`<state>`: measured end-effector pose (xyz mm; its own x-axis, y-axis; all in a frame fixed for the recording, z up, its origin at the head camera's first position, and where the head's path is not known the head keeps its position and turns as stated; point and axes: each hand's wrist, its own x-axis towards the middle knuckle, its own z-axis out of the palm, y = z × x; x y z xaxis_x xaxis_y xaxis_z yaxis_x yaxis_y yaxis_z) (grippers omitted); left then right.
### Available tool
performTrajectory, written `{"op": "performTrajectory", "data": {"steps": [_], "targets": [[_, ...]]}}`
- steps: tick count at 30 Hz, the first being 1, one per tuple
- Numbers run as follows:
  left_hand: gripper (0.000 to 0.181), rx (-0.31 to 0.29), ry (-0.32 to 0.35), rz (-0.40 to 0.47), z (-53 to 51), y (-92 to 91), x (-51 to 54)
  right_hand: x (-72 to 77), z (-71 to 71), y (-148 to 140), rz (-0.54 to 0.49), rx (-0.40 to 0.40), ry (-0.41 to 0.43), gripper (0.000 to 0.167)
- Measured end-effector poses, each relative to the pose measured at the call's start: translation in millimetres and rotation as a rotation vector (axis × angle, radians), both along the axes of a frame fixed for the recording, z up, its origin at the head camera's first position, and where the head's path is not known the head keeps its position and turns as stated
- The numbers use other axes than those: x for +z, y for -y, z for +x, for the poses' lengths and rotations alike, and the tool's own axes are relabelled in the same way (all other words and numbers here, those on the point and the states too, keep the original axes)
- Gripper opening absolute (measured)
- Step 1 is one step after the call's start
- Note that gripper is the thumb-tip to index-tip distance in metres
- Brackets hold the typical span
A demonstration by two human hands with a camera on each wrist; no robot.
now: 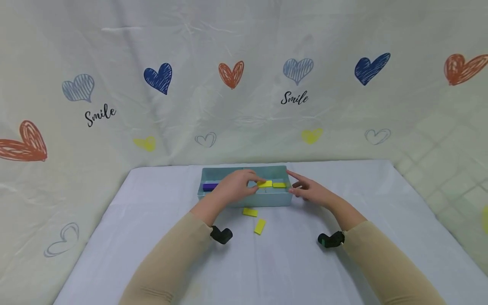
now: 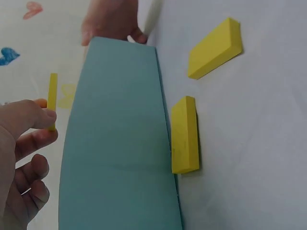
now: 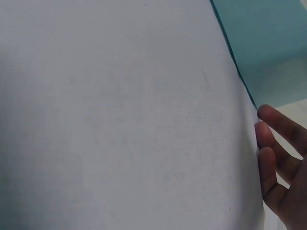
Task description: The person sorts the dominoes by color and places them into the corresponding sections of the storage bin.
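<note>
Above the inside of a pale blue-green box [image 1: 244, 201], my left hand [image 1: 234, 187] pinches a yellow block [image 1: 264, 184] between thumb and fingers. The left wrist view shows the same yellow block [image 2: 52, 96] edge-on, its other fingers loosely bent below. Inside the box lie another yellow block [image 1: 279, 185] at the right and a purple block [image 1: 210, 187] at the left, partly hidden by my left hand. My right hand [image 1: 310, 191] rests at the box's right end, index finger towards the back corner and thumb at the front one, fingers loosely spread.
Two yellow blocks lie on the white tablecloth before the box: one [image 1: 250, 212] close to its front wall, another [image 1: 259, 226] nearer me. A white curtain [image 1: 259, 123] printed with hearts hangs behind the table. Both wrists carry small black devices [image 1: 221, 234].
</note>
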<state>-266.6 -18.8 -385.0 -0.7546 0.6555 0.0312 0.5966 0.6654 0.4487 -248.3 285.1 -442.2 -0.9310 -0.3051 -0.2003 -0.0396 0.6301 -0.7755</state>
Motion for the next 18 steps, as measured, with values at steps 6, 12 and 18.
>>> {"op": "performTrajectory", "data": {"steps": [6, 12, 18], "targets": [[0.034, 0.004, -0.015, -0.065, -19.6, -15.8, -3.6, -0.3, -0.5, 0.5, 0.018, 0.003, -0.008, 0.074], [0.033, 0.002, -0.012, -0.148, -33.2, -31.6, -7.9, 0.8, 0.2, 0.1, 0.015, -0.001, 0.001, 0.073], [0.030, 0.014, 0.004, -0.233, -40.8, -42.4, -13.6, -0.1, -1.0, 0.3, 0.003, 0.002, 0.005, 0.072]]}}
